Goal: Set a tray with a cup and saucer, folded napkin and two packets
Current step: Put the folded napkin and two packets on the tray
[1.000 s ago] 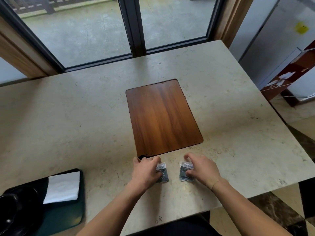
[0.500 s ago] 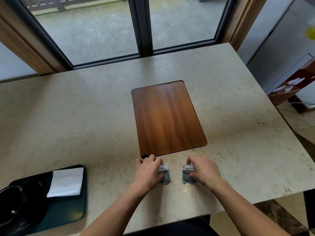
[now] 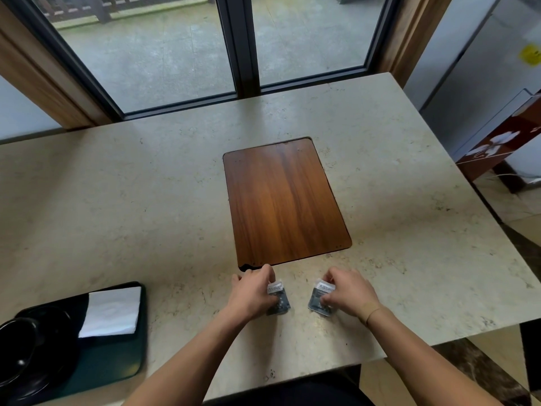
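Head view: left hand (image 3: 254, 293) pinches one packet (image 3: 279, 300), right hand (image 3: 349, 291) the other packet (image 3: 321, 298), both flat on the tabletop (image 3: 146, 200), likely for carrying leftward to the tray (image 3: 111, 367) holding napkin (image 3: 112, 312) and cup (image 3: 17, 347).

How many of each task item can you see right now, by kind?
Packets: 2, left packet and right packet, on the table
Napkin: 1, on the tray
Cup: 1
Saucer: 1
Tray: 1
Total: 6
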Demonstrator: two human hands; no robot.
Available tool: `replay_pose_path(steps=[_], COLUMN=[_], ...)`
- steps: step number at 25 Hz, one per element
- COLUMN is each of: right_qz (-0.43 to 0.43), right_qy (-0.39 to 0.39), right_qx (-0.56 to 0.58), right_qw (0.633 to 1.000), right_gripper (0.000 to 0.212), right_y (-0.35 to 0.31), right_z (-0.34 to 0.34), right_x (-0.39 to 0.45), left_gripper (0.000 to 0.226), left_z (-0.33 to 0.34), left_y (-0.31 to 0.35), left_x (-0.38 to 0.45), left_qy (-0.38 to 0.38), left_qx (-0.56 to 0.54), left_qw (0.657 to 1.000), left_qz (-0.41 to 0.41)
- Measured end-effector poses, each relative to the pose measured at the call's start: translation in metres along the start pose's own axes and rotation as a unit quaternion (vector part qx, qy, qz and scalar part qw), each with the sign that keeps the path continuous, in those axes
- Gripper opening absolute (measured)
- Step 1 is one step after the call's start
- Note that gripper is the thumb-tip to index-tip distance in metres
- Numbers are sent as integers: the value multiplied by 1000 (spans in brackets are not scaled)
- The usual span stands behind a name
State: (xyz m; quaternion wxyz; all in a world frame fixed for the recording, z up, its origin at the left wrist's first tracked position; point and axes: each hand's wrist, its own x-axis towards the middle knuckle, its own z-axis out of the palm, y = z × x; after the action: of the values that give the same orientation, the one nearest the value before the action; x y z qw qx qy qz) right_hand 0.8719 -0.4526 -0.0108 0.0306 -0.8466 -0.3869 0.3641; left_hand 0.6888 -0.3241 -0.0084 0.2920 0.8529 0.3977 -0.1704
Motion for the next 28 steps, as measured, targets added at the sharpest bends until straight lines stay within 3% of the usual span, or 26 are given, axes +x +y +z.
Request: replay_pose_path(steps=[7, 18, 28], right_qz=[6, -37, -124], right_qy=[4, -50, -100], right_qx=[62, 113, 158], right_qw=[998, 992, 975], right_gripper=[22, 22, 16], right_y=[7, -8, -120], right_z=[-1, 1, 32], right_x=[0, -1, -13], left_gripper=[14, 18, 21], left_z=[-5, -11, -55], left_y=[1, -10, -110], left_x=[0, -14, -78], left_qy=[-26, -29, 13], left_qx=[-66, -173, -229], left_qw=[997, 984, 971], left_qz=[-22, -41, -73])
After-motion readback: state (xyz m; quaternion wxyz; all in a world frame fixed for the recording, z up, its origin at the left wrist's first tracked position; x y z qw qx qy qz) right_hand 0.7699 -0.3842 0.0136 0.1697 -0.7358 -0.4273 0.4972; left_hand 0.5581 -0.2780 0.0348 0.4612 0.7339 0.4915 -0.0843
